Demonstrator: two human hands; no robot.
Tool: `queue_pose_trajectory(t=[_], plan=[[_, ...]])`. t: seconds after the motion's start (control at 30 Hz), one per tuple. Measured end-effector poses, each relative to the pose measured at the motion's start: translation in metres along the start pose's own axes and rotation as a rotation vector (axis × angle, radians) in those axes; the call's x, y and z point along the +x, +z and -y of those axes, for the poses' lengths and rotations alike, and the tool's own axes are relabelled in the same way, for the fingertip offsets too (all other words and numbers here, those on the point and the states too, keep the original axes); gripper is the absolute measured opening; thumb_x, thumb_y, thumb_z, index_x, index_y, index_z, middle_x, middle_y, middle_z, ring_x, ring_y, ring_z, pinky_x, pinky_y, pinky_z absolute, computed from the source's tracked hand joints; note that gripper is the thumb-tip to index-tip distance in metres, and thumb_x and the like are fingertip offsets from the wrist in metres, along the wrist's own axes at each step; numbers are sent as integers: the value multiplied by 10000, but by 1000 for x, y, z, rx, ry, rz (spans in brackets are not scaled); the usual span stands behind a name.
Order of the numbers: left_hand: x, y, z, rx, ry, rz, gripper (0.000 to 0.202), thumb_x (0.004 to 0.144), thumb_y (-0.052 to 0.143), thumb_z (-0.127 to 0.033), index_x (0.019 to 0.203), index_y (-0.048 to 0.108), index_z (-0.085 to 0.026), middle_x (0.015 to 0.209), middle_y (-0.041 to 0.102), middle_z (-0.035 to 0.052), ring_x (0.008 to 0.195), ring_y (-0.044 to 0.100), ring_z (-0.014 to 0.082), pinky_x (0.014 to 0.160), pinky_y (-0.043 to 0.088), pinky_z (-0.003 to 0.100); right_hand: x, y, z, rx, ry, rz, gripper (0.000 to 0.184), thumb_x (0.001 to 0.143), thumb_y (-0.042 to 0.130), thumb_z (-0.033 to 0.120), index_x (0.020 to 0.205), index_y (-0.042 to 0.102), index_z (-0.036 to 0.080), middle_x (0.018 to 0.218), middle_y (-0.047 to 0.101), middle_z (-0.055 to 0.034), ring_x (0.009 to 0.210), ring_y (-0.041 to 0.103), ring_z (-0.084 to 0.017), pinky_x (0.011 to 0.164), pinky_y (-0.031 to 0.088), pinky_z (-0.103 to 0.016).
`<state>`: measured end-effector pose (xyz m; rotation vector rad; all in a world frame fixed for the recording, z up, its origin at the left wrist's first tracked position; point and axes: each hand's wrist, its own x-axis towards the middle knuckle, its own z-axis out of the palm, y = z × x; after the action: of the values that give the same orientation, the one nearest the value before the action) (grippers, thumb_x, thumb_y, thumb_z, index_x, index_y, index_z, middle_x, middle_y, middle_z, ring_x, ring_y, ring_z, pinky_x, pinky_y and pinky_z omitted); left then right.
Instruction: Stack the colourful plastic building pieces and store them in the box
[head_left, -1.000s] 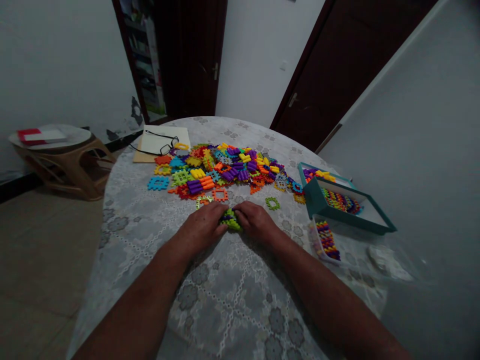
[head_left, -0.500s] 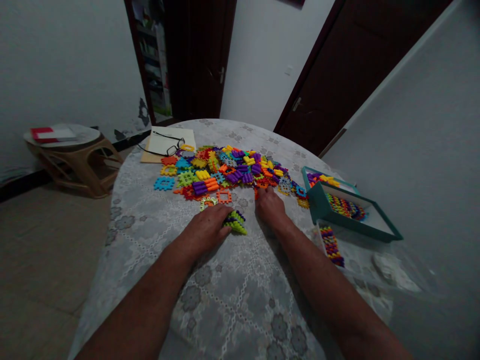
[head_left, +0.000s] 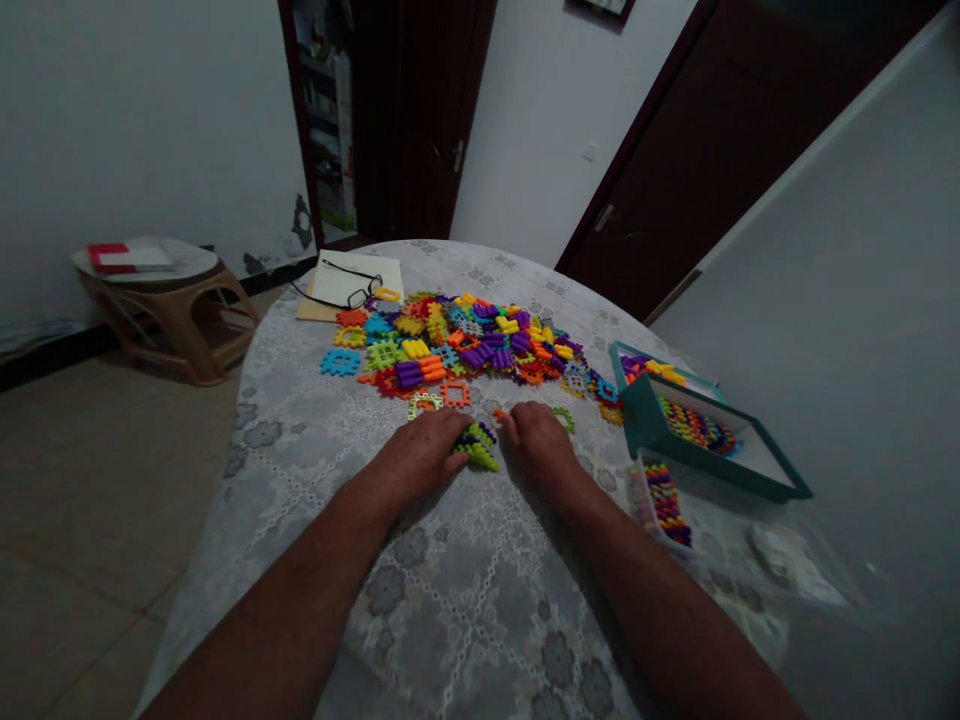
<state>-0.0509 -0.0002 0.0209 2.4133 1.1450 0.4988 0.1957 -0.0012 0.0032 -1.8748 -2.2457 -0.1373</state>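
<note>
My left hand is closed round one end of a small stack of green and purple interlocking blocks, low over the table. To its right, my right hand pinches a small orange block, mostly hidden by the fingers. A green block shows just behind the right hand. Beyond both hands spreads a pile of colourful interlocking blocks. On its near side, a pale yellow-green square frame piece and an orange square frame piece lie flat.
Eyeglasses rest on a pad at the back left. At the right, a teal box, its lid and a clear plastic container hold more blocks. A stool stands left of the patterned tablecloth.
My right hand has drawn back from the pile's edge toward me, with an orange block in its fingers. A green block now shows behind it. The left hand keeps its hold.
</note>
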Motion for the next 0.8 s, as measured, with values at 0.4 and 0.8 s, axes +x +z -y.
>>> queue_pose_trajectory(t=[0.4, 0.8], plan=[[-1, 0, -1, -5, -10, 10, 497, 964, 680, -170, 1450, 598, -232, 1500, 671, 142, 1407, 621, 313, 1217, 483, 479, 30, -6, 25, 583, -12, 76, 428, 1106, 482, 429, 749, 591, 220, 705, 577, 9, 707, 551, -168, 659, 363, -284], [0, 0, -3, -26, -16, 5, 395, 964, 666, -194, 1358, 643, -220, 1444, 701, 142, 1360, 646, 309, 1189, 497, 461, -12, -25, 12, 730, -56, 128, 374, 1022, 655, 444, 1302, 734, 209, 1186, 760, -90, 996, 695, -222, 927, 554, -354]])
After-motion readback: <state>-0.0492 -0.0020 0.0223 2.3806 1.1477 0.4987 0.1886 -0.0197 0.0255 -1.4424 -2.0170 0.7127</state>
